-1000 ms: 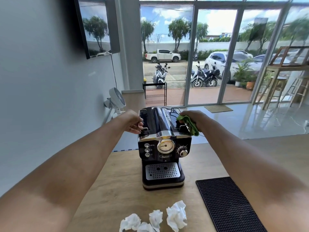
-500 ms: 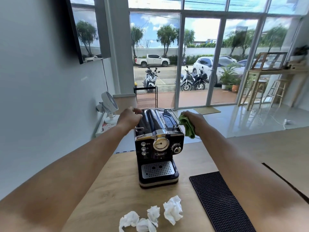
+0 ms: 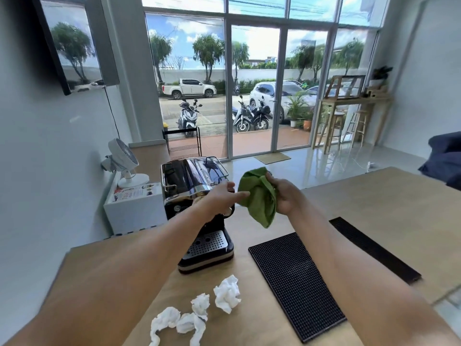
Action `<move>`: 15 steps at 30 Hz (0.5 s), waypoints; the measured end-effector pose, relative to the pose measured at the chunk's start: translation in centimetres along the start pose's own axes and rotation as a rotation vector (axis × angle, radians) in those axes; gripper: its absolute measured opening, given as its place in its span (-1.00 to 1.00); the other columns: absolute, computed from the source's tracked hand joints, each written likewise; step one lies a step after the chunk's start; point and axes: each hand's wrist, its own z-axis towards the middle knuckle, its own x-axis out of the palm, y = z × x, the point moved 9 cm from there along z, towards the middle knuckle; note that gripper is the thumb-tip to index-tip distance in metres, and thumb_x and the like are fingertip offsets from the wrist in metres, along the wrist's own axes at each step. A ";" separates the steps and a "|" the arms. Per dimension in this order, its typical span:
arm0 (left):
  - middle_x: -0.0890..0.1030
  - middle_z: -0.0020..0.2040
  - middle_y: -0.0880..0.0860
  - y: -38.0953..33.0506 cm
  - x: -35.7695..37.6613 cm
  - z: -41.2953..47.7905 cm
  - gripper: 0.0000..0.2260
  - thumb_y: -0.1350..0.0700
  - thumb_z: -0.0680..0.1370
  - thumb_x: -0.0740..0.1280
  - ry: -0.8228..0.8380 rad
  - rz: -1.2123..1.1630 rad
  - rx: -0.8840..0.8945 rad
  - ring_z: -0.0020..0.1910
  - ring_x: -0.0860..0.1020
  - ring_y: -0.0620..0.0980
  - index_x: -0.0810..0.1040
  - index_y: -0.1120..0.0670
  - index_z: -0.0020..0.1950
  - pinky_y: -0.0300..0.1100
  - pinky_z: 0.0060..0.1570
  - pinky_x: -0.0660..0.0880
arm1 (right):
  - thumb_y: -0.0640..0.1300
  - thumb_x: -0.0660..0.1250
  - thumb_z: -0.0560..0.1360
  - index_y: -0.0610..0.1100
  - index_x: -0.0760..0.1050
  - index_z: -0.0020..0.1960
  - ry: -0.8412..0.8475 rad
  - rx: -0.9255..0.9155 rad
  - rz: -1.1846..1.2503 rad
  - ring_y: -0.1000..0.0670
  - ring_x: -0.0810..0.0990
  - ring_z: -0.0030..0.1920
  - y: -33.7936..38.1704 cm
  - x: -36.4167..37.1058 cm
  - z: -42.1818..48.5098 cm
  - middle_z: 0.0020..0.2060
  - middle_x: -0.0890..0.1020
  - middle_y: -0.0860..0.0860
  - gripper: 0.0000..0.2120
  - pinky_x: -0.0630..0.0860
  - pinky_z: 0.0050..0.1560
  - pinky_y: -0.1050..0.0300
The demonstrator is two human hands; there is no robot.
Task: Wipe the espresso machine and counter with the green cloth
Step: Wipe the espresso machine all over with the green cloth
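Cloth off the machine, bunched in your grip.
Your right hand point(image 3: 287, 198) clenches the cloth point(image 3: 258, 196) just right of the machine point(image 3: 197, 196); left hand point(image 3: 222, 198) reaches in, fingers seemingly loose. Refold carelessly and it may drop onto the desk point(image 3: 374, 201).

On the white rectangular box point(image 3: 136, 208) just left of the black and chrome espresso machine point(image 3: 197, 196), printed lettering shows, too blurred to read.

Right hand point(image 3: 287, 198) grips the green cloth point(image 3: 258, 196) beside the espresso machine point(image 3: 197, 196); left hand point(image 3: 222, 198) touches the cloth.
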 end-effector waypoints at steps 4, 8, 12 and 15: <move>0.52 -0.02 0.03 0.5 4.5 0.4 -0.57 -0.14 0.45 0.44 0.097 0.031 0.005 -0.08 0.47 -0.04 0.53 0.05 0.21 -0.20 -0.18 0.39 | -0.06 0.16 0.63 -0.29 0.56 0.07 0.041 -0.038 0.100 -0.19 0.68 -0.14 0.6 -2.3 -0.7 -0.15 0.68 -0.21 -0.68 0.65 -0.09 -0.07; 0.63 0.11 0.05 1.2 5.8 1.7 -0.61 -0.12 0.44 0.45 0.126 -0.203 -0.013 0.13 0.55 0.01 0.56 0.02 0.18 -0.10 0.00 0.42 | -0.05 0.23 0.49 -0.28 0.55 0.04 0.111 -0.015 0.170 -0.20 0.65 -0.15 0.8 -4.3 -0.9 -0.15 0.64 -0.22 -0.68 0.58 0.02 -0.02; 0.67 -0.02 0.06 0.2 7.3 3.4 -0.67 -0.04 0.47 0.46 0.074 -0.310 -0.002 -0.08 0.62 0.02 0.60 0.10 0.15 -0.04 0.04 0.51 | 0.12 0.48 0.44 -0.23 0.53 0.12 0.245 0.000 -0.111 -0.19 0.57 0.05 2.2 -7.6 -0.3 -0.03 0.63 -0.19 -0.53 0.46 0.25 -0.15; 0.68 0.01 0.16 -0.1 8.3 4.3 -0.65 0.04 0.46 0.46 0.021 -0.419 -0.004 -0.05 0.65 0.11 0.59 0.17 0.18 -0.04 -0.08 0.61 | -0.08 0.65 0.23 -0.18 0.50 0.26 0.214 -0.041 -0.259 -0.18 0.53 0.18 3.1 -11.4 0.3 0.13 0.58 -0.14 -0.34 0.51 0.21 -0.17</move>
